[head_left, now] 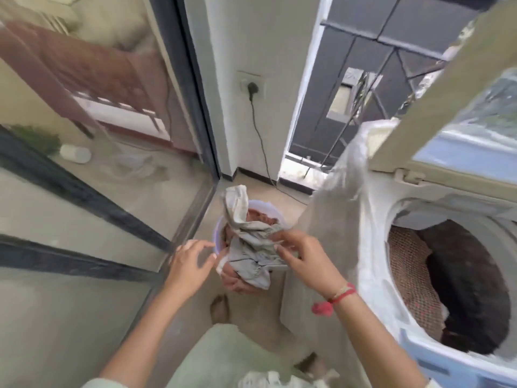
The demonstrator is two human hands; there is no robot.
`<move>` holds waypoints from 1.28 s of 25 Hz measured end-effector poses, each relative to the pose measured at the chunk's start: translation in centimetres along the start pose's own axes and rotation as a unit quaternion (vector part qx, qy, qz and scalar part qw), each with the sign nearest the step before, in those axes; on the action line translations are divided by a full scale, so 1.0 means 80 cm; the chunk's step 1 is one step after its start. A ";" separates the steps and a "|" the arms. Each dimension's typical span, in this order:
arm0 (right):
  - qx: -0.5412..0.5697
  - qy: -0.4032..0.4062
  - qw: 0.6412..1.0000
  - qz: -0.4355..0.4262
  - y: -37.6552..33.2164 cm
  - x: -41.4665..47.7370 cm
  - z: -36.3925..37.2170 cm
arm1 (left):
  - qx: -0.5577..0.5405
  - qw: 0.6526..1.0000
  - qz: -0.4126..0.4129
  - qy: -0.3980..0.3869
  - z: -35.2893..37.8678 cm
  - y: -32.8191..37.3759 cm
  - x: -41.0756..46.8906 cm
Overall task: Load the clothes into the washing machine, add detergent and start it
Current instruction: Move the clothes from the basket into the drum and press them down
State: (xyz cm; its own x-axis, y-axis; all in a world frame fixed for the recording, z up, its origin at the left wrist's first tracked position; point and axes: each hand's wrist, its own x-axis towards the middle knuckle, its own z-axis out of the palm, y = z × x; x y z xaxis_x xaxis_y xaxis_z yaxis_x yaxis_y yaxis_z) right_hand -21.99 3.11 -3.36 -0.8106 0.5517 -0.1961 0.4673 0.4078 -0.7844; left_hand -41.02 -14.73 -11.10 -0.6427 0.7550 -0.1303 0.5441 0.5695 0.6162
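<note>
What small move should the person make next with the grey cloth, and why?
Probably carry the grey cloth rightward and drop it into the washing machine. The right hand already grips it above the tub, the lid stands open, and the drum already holds clothes.

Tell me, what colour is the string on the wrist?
Red, tied around the right wrist; the head view shows it.
</note>
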 end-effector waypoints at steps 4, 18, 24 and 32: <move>-0.227 -0.099 0.959 0.136 0.061 0.087 0.110 | 0.000 0.951 -0.114 -0.287 0.017 -0.104 0.061; -0.466 -0.214 0.838 0.185 0.382 0.166 0.301 | 0.177 0.885 0.170 -0.395 0.345 -0.213 0.119; -0.409 -0.110 0.891 0.164 0.411 0.173 0.297 | 0.039 0.957 0.016 -0.288 0.400 -0.202 0.109; -0.295 0.105 0.920 0.234 0.241 0.186 0.189 | -0.154 0.978 0.041 -0.132 0.235 -0.101 0.184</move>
State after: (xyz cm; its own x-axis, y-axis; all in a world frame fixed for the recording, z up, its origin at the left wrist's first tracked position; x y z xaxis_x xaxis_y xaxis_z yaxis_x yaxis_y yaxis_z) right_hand -30.39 8.20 -30.33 -0.4138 0.8711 -0.2645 0.9089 0.3790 -0.1738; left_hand -44.73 -2.14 -32.58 -0.4201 0.8749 -0.2411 0.3742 0.4091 0.8323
